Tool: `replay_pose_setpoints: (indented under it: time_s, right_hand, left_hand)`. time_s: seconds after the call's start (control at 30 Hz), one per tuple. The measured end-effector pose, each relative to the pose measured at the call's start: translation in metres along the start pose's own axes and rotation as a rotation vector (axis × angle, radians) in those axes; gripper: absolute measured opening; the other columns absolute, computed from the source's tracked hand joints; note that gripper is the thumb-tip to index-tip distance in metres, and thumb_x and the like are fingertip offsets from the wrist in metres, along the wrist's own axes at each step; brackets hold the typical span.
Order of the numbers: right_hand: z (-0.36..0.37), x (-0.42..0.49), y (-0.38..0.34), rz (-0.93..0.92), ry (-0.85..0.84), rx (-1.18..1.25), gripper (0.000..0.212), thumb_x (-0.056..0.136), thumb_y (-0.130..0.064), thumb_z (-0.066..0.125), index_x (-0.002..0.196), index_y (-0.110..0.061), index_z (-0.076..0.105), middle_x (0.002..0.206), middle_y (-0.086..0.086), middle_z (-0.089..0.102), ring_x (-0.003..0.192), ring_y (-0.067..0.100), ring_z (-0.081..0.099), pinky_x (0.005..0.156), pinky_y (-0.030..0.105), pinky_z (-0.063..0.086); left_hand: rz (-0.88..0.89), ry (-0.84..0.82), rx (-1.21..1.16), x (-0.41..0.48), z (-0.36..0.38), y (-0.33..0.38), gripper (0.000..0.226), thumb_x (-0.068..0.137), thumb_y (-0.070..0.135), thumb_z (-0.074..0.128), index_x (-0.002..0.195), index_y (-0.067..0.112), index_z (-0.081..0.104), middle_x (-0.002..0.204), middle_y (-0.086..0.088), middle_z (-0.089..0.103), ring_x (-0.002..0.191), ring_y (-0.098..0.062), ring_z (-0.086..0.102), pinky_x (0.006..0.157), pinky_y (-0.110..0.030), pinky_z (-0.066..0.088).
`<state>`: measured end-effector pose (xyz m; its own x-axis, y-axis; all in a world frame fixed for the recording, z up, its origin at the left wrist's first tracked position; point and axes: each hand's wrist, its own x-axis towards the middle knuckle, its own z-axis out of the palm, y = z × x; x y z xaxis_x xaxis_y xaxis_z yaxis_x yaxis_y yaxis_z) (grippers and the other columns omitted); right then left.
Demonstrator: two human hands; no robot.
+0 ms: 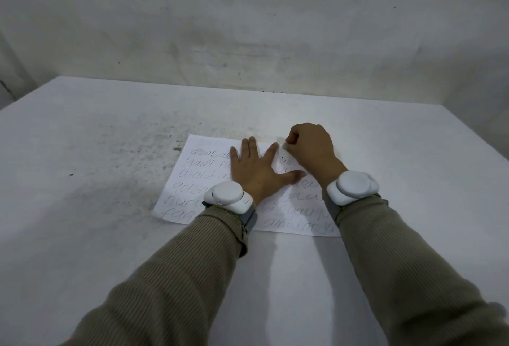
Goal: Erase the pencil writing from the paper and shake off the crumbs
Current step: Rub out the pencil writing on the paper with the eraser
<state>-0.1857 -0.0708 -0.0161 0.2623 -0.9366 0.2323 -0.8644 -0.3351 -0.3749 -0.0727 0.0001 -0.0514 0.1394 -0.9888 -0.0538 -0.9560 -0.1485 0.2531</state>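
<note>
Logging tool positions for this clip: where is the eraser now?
In the head view, the eraser is pinched in the right hand, near the top edge of the paper, right of centre, beside the index fingertip of the left hand.

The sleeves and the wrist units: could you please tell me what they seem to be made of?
Sleeves: a ribbed knit fabric, probably, olive-brown and matt; fine parallel ribs show. Wrist units: likely hard plastic, white and smooth, with a soft sheen on rounded shells.

Dim, cool, even light; soft shadows beneath the sleeves (176, 271); wide-angle bending at edges.
</note>
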Motion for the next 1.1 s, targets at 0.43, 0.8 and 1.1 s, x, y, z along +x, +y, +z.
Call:
replay_pose_setpoints:
  time_s: [0.43, 0.8, 1.1]
  right_hand:
    - [-0.006, 0.001, 0.000, 0.025, -0.021, -0.010, 0.006, 0.085, -0.016, 0.065, 0.078, -0.017, 0.065, 0.092, 0.001, 0.069, 0.091, 0.022, 0.062, 0.085, 0.036, 0.050]
    - [-0.020, -0.007, 0.010, 0.100, -0.023, -0.068, 0.012, 0.080, -0.012, 0.067, 0.072, -0.020, 0.062, 0.088, 0.001, 0.070, 0.088, 0.021, 0.064, 0.081, 0.034, 0.052]
    - [-0.020, -0.011, 0.018, 0.045, -0.100, 0.072, 0.008, 0.077, -0.015, 0.071, 0.072, -0.018, 0.067, 0.072, -0.010, 0.061, 0.079, 0.015, 0.060, 0.068, 0.026, 0.044]
  left_hand:
    - [-0.003, -0.001, -0.007, 0.000, 0.000, 0.000, 0.105, 0.071, 0.094, 0.027, 0.157, 0.037, 0.007, 0.164, -0.014, -0.009, 0.151, -0.027, -0.015, 0.119, -0.053, -0.011]
    - [-0.007, -0.001, 0.002, 0.000, 0.001, 0.000, 0.105, 0.070, 0.095, 0.026, 0.157, 0.038, 0.006, 0.164, -0.014, -0.010, 0.151, -0.027, -0.015, 0.119, -0.054, -0.010]
    - [-0.004, 0.011, -0.013, 0.002, 0.003, -0.001, 0.106, 0.069, 0.096, 0.026, 0.156, 0.038, 0.007, 0.164, -0.014, -0.009, 0.151, -0.027, -0.015, 0.119, -0.053, -0.010]
